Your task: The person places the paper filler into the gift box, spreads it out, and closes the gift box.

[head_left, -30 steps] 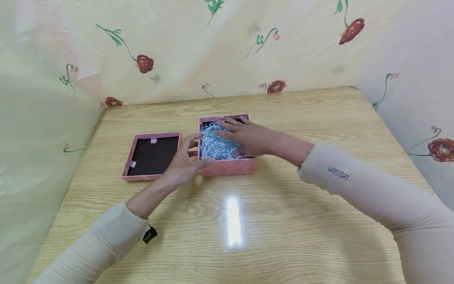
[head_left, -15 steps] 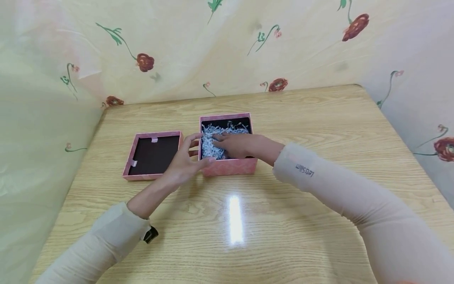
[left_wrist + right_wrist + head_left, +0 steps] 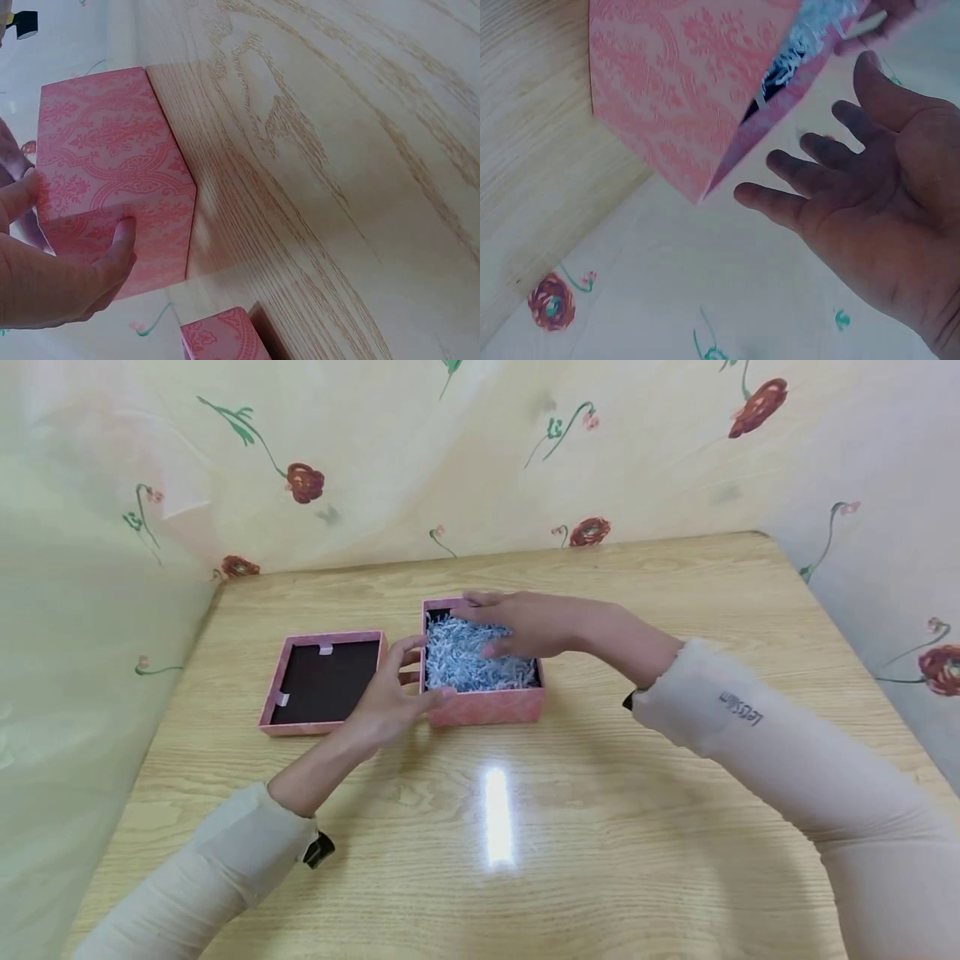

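Pink lidded-type box (image 3: 487,707) stands upright on the wood-grain table (image 3: 600,843), lid off. Only the head view looks down into it: light-blue shredded paper (image 3: 465,664) fills most of the inside, black lining (image 3: 437,612) showing at the edges. Left wrist view gives outer walls alone, filling hidden; right wrist view gives a patterned wall plus a thin sliver of paper and lining.

Walls: rose-pink scrollwork on paler pink, crisp corners. Paper finely cut and crinkled, heaped loosely.

Left hand (image 3: 393,702) holds the box at its near left corner, thumb on the front wall, other fingers bent against the left wall. Right hand (image 3: 547,625) over the box's right half, palm down; right wrist view shows its fingers spread wide, nothing held. Contact with the paper: cannot tell.

Pink lid (image 3: 300,727) just left of the box, inner side up, black inside, two pale tabs (image 3: 282,699). Right of the box and nearer the person, a pale sleeve (image 3: 787,752) with dark lettering. Beyond the box, a flower-printed sheet (image 3: 375,443).
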The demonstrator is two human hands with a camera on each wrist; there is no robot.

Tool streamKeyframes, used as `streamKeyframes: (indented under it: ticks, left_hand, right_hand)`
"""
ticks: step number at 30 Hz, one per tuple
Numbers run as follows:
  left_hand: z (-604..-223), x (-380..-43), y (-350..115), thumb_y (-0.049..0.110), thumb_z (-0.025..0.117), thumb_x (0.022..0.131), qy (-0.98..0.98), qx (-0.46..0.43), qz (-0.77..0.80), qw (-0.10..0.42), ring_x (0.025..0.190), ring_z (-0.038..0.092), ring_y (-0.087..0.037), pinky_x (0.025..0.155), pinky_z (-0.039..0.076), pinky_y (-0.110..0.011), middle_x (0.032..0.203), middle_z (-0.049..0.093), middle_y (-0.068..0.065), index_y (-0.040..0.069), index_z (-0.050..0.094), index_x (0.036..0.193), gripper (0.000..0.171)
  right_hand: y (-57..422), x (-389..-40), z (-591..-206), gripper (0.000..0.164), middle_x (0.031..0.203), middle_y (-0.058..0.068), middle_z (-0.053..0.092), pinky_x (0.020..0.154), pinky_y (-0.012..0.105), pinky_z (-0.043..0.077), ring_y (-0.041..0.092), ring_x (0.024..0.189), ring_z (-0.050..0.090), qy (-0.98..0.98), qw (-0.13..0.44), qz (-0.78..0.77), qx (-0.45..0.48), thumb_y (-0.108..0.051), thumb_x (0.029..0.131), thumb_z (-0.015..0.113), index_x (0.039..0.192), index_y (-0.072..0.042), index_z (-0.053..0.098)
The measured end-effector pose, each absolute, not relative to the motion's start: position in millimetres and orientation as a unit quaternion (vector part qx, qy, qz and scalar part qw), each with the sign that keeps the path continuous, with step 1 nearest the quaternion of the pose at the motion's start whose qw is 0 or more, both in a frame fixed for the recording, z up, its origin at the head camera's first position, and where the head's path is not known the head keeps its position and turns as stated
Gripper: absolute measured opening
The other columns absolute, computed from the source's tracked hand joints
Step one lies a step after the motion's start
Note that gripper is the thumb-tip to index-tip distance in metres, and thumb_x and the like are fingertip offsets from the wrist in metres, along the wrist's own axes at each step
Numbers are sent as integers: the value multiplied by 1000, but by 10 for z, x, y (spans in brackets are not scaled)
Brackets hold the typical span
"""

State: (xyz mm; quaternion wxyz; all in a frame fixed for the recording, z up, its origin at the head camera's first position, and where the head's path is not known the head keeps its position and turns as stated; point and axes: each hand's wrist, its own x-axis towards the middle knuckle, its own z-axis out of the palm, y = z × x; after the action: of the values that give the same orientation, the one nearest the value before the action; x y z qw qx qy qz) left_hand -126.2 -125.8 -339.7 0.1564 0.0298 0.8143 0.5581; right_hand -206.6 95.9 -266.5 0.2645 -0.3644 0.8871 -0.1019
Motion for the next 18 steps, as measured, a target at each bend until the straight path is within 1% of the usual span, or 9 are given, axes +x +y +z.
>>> streamKeyframes:
  ticks: [4, 7, 12, 14, 18]
  left_hand:
    - [-3391, -1264, -1257, 22, 73, 87, 815, 26, 557, 156, 130, 38, -37, 102, 41, -50, 147, 32, -14, 20, 26, 149, 78]
    - [-3384, -1263, -1256, 22, 74, 87, 815, 25, 558, 156, 129, 38, -37, 102, 41, -50, 147, 32, -14, 20, 27, 148, 77]
    - [-3380, -1257, -1259, 22, 73, 87, 815, 28, 559, 152, 129, 38, -37, 102, 41, -50, 147, 32, -14, 20, 27, 149, 77]
    - [-3376, -1252, -1260, 22, 73, 87, 814, 30, 560, 152, 129, 38, -37, 101, 42, -50, 147, 32, -15, 20, 27, 149, 77]
    - [-3358, -1242, -1278, 26, 73, 87, 812, 31, 562, 154, 129, 39, -36, 100, 43, -50, 147, 33, -13, 19, 28, 149, 76]
  right_hand:
    - [1058, -2045, -2563, 72, 162, -2, 0, 115, 49, 19, 28, 146, 12, 893, 249, -111, -358, -37, 98, 54, 155, -31, 10]
    - [1106, -2032, -2506, 73, 162, -2, -1, 116, 49, 18, 27, 147, 10, 894, 243, -120, -356, -38, 98, 54, 155, -28, 10]
    - [1146, -2015, -2439, 73, 162, 0, 0, 115, 48, 20, 29, 145, 18, 896, 215, -155, -355, -35, 98, 55, 156, -25, 11]
    - [1147, -2004, -2433, 73, 162, 0, -1, 115, 47, 22, 30, 144, 21, 895, 206, -169, -357, -35, 98, 55, 156, -25, 11]
    - [1124, -1965, -2442, 73, 161, -3, -3, 115, 46, 21, 27, 145, 17, 889, 212, -201, -354, -35, 99, 53, 155, -28, 8]
